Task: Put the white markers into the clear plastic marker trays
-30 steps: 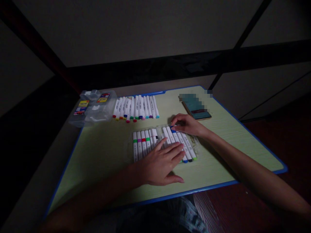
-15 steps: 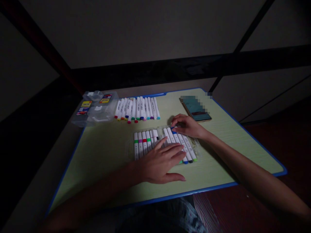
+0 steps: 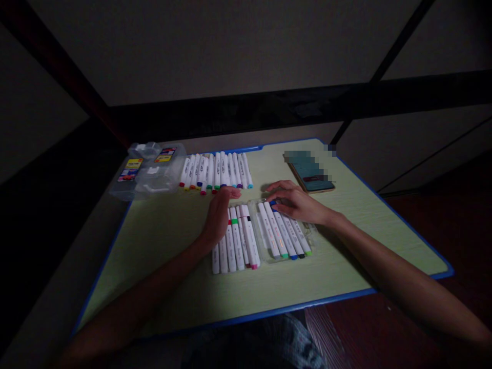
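Markers (image 3: pixel 275 230) in tray (image 3: pixel 262 240) by right fingers (image 3: pixel 283 194)

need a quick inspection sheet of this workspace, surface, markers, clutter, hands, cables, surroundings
Surface: pale table with a blue edge.
Job's things: left marker group, lying side by side; right marker group, in a clear tray; far marker row.
Clutter: clear plastic case at far left; phone, lying flat at far right.
Left hand: edge-on over the left group; contact unclear.
Right hand: fingers curled over a blue-banded marker; grip unclear.
Cables: thin dark line at right; cable or seam, cannot tell.
Surroundings: dim panelled wall; reddish floor.
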Demonstrator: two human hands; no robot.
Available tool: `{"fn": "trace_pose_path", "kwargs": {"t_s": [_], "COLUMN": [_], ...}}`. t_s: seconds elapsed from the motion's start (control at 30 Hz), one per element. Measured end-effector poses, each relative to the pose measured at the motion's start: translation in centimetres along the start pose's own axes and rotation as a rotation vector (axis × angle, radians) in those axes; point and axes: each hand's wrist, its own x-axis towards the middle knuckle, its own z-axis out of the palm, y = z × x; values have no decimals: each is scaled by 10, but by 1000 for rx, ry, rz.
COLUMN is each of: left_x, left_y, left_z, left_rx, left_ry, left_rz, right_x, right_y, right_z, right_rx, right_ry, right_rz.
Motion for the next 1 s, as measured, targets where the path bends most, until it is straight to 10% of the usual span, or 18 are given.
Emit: {"fn": "trace_pose_path", "kwargs": {"t_s": [1.0], "left_x": [0], "left_y": [7], "left_z": [-2], "left_rx": [-6], "left_ry": [-41], "left_rz": [18], "right_x": [2], "right_y": [-1], "right_z": [-3], "right_rx": [118], "right_ry": [-47], "right_rz": [-70]}}
